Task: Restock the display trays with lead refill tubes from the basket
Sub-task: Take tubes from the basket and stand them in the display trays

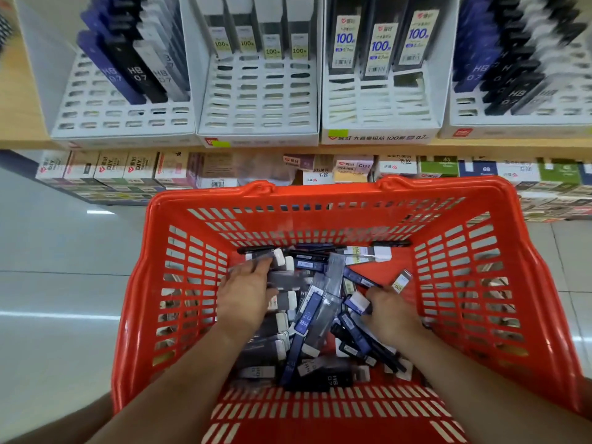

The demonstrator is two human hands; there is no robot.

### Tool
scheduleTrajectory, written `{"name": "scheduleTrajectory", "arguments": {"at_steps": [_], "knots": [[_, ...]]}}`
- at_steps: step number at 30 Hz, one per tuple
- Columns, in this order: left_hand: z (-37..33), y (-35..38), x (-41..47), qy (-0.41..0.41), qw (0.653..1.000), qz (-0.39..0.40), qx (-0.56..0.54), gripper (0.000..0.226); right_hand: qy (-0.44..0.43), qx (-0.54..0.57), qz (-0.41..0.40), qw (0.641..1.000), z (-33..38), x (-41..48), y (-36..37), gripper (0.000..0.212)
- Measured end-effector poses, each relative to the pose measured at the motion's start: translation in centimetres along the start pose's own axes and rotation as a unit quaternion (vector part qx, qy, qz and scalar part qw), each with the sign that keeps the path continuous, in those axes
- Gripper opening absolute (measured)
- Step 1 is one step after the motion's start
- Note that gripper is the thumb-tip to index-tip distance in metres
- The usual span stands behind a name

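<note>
Both forearms come in from 6 o'clock and go down into the red basket (pixel 464 270). The left hand (pixel 243 299) lies palm down at the 9 o'clock side of the pile, and its fingers stretch toward 12 o'clock over some grey tubes with white caps. It is blurred, so I cannot tell if it grasps them or only rests on them. The right hand (pixel 392 312) is at the 3 o'clock side, with its back up. Its fingers curl in and pinch a blue tube (pixel 357 303) with a white cap at its end.

The basket is of hard plastic with slotted walls and a slotted bottom. In it, the lead refill tubes (pixel 320 302) lie crossed in a loose heap. They are flat and long, blue, black and clear grey, and some carry the print "HB 0.7".

At 12 o'clock from the basket, four white display trays (pixel 256 129) stand side by side on a wooden shelf (pixel 22 91). Their floors have rows of slots. Each tray holds standing tubes only in its far rows, and the near slots are free. Under the shelf there is a row of small cardboard boxes (pixel 128 169). The floor (pixel 64 251) is of pale, glossy tiles.
</note>
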State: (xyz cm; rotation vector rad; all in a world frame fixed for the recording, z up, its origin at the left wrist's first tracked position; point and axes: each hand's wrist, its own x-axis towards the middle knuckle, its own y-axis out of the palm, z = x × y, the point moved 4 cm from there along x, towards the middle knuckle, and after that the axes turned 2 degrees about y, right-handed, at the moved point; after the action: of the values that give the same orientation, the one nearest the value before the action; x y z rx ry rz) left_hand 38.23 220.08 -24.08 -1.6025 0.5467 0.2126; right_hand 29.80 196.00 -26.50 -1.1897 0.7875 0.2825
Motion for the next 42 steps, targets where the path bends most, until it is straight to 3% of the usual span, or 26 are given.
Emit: {"name": "scheduleTrajectory", "arguments": {"at_steps": [3,5,7,9,11,13,15,17,19,22,23,25,26,29,34,36,37,39,42], "knots": [[-0.4,-0.2,0.2,-0.003,0.999,-0.041,-0.020,0.051,-0.002,0.049,0.002,0.999,0.0,0.2,-0.7,0.025],[-0.2,-0.4,1.0,-0.013,0.995,-0.054,-0.084,0.053,-0.005,0.077,-0.027,0.997,0.0,0.5,-1.5,0.023],[0.2,-0.6,2.1,-0.040,0.992,-0.021,-0.121,0.064,-0.005,0.123,-0.039,0.992,0.3,0.7,-2.4,0.022],[0.2,-1.0,2.6,-0.044,0.996,-0.004,-0.073,0.057,0.020,0.216,-0.030,0.976,0.6,0.7,-3.0,0.024],[-0.2,-1.2,2.4,-0.014,0.999,-0.018,-0.045,0.036,0.068,0.358,-0.006,0.931,1.1,0.6,-3.1,0.026],[-0.7,-1.2,1.6,0.019,0.998,-0.043,-0.036,0.023,0.115,0.502,0.040,0.856,1.9,0.3,-2.6,0.028],[-1.2,-2.0,1.0,0.033,0.996,-0.059,-0.052,0.021,0.142,0.573,0.071,0.804,2.6,-0.2,-2.4,0.031],[-2.1,-3.9,0.4,0.031,0.990,-0.066,-0.122,0.015,0.144,0.606,0.093,0.777,3.1,-0.9,-2.7,0.021],[-3.5,-5.7,-0.4,-0.008,0.956,-0.047,-0.288,0.015,0.132,0.651,0.130,0.736,4.0,-2.0,-3.8,0.028],[-6.7,-6.7,-2.2,-0.080,0.814,0.010,-0.575,0.016,0.085,0.694,0.241,0.674,5.8,-3.3,-5.0,0.067],[-7.6,-6.7,-2.9,-0.097,0.779,0.014,-0.620,0.022,0.060,0.698,0.277,0.658,6.7,-3.9,-5.3,0.076],[-8.9,-6.9,-4.2,-0.123,0.740,-0.016,-0.661,0.028,0.039,0.729,0.306,0.611,8.2,-5.2,-6.1,0.071],[-9.3,-7.3,-4.8,-0.128,0.744,-0.051,-0.654,0.026,0.045,0.748,0.308,0.586,8.7,-5.7,-6.2,0.065],[-9.9,-9.6,-6.4,-0.095,0.814,-0.143,-0.555,0.009,0.035,0.790,0.304,0.532,9.4,-7.9,-7.7,0.046],[-10.6,-12.9,-8.8,-0.022,0.865,-0.181,-0.467,0.016,-0.034,0.745,0.203,0.634,8.8,-10.7,-12.0,0.024],[-10.7,-14.5,-9.3,-0.007,0.849,-0.218,-0.481,0.018,-0.063,0.743,0.144,0.651,8.7,-11.5,-13.6,0.022],[-10.9,-15.4,-9.8,0.011,0.836,-0.221,-0.502,0.015,-0.071,0.745,0.110,0.654,8.5,-11.9,-14.2,0.020],[-11.2,-17.1,-10.7,0.051,0.847,-0.240,-0.471,0.019,-0.066,0.751,0.039,0.655,7.8,-12.4,-15.0,0.013],[-11.9,-19.0,-12.3,0.120,0.892,-0.305,-0.311,0.040,-0.107,0.790,0.048,0.601,7.7,-14.1,-16.0,0.020]]}}
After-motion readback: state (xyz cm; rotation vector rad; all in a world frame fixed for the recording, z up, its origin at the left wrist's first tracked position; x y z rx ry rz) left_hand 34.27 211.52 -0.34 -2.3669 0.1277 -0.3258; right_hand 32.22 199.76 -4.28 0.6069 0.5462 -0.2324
